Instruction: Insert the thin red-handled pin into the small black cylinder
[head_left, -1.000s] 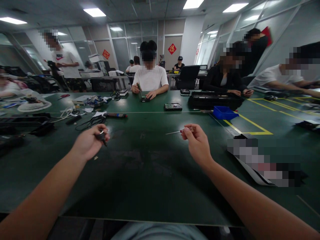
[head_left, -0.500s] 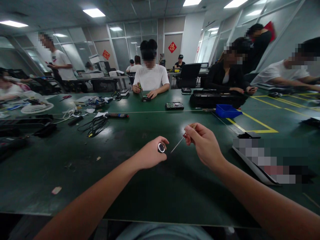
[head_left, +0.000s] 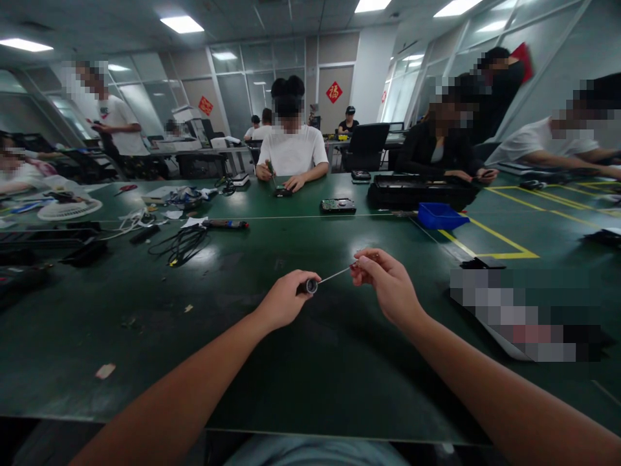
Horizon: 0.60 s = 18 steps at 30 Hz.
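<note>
Holding both hands up over the dark green tabletop, mid-frame. Left hand: grip closed round a small black cylinder w/ a bright ring on its end, pinched btw thumb & fingers. Right hand: grip pinched narrow on the handle of a thin screwdriver, handle mostly hidden in the fingers. Shaft slants down-left, tip at the cylinder's ring end; looks touching, but too small to be sure. Both things are held above the tabletop. Further back: blue tray, black cables, person in white shirt seated opposite.
</note>
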{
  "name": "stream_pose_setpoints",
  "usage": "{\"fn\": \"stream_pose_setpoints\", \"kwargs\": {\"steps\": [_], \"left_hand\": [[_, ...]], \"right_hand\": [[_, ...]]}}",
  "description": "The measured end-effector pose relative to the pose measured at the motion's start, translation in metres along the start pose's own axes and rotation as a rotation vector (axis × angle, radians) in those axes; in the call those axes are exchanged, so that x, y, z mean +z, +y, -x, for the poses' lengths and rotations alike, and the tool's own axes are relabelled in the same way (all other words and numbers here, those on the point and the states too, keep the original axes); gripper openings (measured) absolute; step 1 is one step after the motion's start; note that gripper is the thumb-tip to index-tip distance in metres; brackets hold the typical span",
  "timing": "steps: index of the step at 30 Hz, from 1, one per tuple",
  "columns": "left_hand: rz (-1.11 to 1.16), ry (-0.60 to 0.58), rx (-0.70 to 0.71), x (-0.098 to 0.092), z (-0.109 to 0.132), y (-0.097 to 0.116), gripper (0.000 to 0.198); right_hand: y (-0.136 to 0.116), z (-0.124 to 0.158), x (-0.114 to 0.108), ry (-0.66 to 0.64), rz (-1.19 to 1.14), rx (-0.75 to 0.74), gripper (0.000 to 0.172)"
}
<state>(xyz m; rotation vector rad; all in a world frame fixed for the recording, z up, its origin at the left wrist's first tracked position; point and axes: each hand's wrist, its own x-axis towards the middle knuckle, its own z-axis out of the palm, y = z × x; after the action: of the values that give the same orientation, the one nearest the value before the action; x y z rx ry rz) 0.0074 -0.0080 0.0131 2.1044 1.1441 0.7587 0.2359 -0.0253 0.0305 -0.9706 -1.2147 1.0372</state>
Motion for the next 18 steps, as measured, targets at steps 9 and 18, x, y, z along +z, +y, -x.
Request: {"fn": "stream_pose_setpoints", "kwargs": {"steps": [9,18], "left_hand": [[0.000,0.073,-0.005,0.0045,-0.0002,-0.0032,0.033],[-0.023,0.105,0.007,0.0022,-0.0010,-0.0062,0.041]], "right_hand": [[-0.0033,0.0073,0.0048,-0.042,0.173,-0.073,0.024],[0.0014,0.0094,0.0047,-0.014,0.262,-0.088,0.021]]}}
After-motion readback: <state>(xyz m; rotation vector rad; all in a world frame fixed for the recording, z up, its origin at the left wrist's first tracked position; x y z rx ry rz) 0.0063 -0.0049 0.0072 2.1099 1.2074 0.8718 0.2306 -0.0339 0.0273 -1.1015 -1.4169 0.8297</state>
